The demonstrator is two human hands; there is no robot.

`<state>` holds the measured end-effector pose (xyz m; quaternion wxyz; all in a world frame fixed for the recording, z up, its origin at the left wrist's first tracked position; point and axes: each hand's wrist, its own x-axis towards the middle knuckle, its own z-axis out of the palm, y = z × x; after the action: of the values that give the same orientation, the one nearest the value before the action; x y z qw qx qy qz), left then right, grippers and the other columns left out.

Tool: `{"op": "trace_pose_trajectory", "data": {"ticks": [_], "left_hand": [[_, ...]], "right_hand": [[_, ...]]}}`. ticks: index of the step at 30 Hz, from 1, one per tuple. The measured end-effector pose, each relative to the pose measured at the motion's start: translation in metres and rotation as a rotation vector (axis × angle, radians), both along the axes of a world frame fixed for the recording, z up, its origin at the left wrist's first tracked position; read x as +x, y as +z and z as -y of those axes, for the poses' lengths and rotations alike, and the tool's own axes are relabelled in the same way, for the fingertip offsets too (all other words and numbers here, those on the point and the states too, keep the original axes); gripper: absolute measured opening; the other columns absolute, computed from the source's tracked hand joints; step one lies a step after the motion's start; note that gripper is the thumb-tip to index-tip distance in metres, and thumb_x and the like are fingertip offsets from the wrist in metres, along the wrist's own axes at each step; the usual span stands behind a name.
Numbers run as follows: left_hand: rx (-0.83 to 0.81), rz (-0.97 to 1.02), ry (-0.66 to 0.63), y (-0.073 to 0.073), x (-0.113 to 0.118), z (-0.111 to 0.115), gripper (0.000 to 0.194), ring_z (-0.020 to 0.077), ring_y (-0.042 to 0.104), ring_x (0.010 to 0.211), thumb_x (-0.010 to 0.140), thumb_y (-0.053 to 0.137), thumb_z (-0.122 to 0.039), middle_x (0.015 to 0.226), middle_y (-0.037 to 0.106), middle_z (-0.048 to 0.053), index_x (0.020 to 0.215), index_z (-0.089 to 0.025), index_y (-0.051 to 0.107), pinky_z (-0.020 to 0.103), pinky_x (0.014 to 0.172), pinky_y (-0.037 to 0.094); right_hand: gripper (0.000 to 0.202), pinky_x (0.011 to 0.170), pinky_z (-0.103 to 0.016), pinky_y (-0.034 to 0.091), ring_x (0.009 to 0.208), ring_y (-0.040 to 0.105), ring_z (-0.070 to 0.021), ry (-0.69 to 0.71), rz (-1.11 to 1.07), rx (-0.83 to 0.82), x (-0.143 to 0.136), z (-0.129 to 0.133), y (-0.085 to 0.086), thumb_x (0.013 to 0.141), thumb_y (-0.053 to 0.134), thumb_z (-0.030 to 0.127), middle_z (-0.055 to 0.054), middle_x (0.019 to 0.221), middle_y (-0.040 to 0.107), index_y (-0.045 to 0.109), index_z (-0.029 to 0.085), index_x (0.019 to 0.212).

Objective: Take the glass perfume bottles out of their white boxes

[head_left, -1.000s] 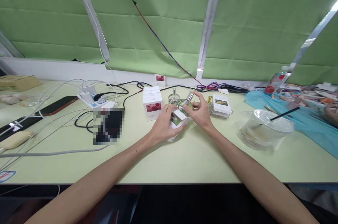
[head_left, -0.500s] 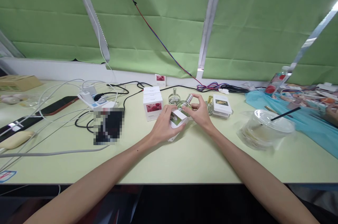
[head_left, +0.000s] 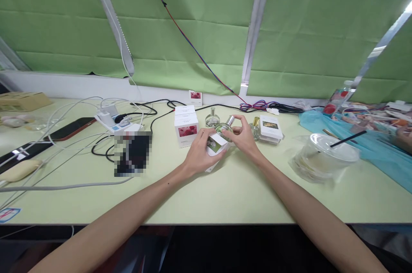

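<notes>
My left hand [head_left: 198, 153] is closed around a small white box [head_left: 217, 144] with a green flower picture, tilted above the table. A round glass perfume bottle [head_left: 222, 128] with a silver cap is at the box's upper end, pinched in my right hand [head_left: 243, 135]. Whether part of the bottle is inside the box is hidden by my fingers. Just behind stands a second perfume bottle [head_left: 212, 118]. To the right of my right hand, a bottle with a gold neck [head_left: 256, 128] rests beside a white box with a yellow flower picture [head_left: 271, 128].
White boxes with a red flower picture [head_left: 186, 129] stand left of my hands. Farther left lie a power strip [head_left: 117, 125], tangled cables and phones [head_left: 72, 128]. At right are a lidded plastic cup with a black straw [head_left: 331, 155] and blue plastic sheeting [head_left: 383, 159]. Another person's hand [head_left: 404, 138] shows at the right edge.
Hardly anything differs. The box and bottle have shifted very slightly in my hands; both hands keep their hold.
</notes>
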<state>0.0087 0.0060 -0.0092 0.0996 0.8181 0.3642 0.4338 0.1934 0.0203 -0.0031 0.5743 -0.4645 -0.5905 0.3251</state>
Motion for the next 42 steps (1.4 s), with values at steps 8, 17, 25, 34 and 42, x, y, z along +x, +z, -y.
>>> {"op": "trace_pose_trajectory", "data": {"ticks": [8,17,25,34,42], "left_hand": [[-0.003,-0.002,0.011,-0.001,-0.0002,-0.0009,0.05,0.0246,0.062,0.104,0.079,0.072,-0.043,0.115,0.061,0.008,0.12,-0.023,0.05,0.038,0.085,0.051],[0.001,-0.005,0.004,-0.0012,-0.0001,-0.0015,0.05,0.0241,0.062,0.104,0.079,0.072,-0.044,0.115,0.061,0.008,0.119,-0.022,0.05,0.037,0.086,0.051],[-0.01,-0.019,-0.004,0.0,-0.0002,-0.0008,0.05,0.0241,0.062,0.103,0.078,0.074,-0.041,0.114,0.06,0.007,0.118,-0.022,0.05,0.037,0.085,0.051],[0.007,-0.013,-0.014,-0.0011,-0.0001,-0.0023,0.049,0.0238,0.062,0.101,0.079,0.075,-0.041,0.113,0.061,0.007,0.117,-0.022,0.051,0.036,0.083,0.051],[0.0,-0.019,-0.01,-0.0017,-0.0002,-0.0024,0.05,0.025,0.062,0.104,0.08,0.074,-0.043,0.116,0.061,0.008,0.119,-0.022,0.051,0.037,0.085,0.051]], "right_hand": [[0.069,0.054,-0.026,0.05,0.062,0.067,-0.0196,0.007,-0.018,-0.03,-0.0007,0.0005,0.0017,0.067,0.08,0.047,0.002,0.068,0.07,0.044,0.024,0.121],[0.068,0.052,-0.024,0.048,0.059,0.065,-0.0185,0.0,-0.024,-0.029,-0.0005,0.0003,0.0018,0.067,0.079,0.046,0.003,0.066,0.069,0.045,0.024,0.12],[0.038,0.041,-0.021,0.038,0.044,0.052,-0.0122,-0.058,-0.039,-0.019,0.0002,-0.0026,0.0014,0.08,0.065,0.055,0.004,0.058,0.062,0.054,0.023,0.097],[0.041,0.037,-0.02,0.036,0.041,0.049,-0.0097,0.004,-0.06,-0.002,-0.0009,-0.0032,0.0001,0.078,0.068,0.059,0.001,0.062,0.065,0.057,0.02,0.088],[0.036,0.039,-0.02,0.037,0.043,0.051,-0.0104,-0.01,-0.041,-0.016,-0.0012,-0.0034,0.0007,0.078,0.067,0.054,0.0,0.062,0.065,0.059,0.02,0.088]]}}
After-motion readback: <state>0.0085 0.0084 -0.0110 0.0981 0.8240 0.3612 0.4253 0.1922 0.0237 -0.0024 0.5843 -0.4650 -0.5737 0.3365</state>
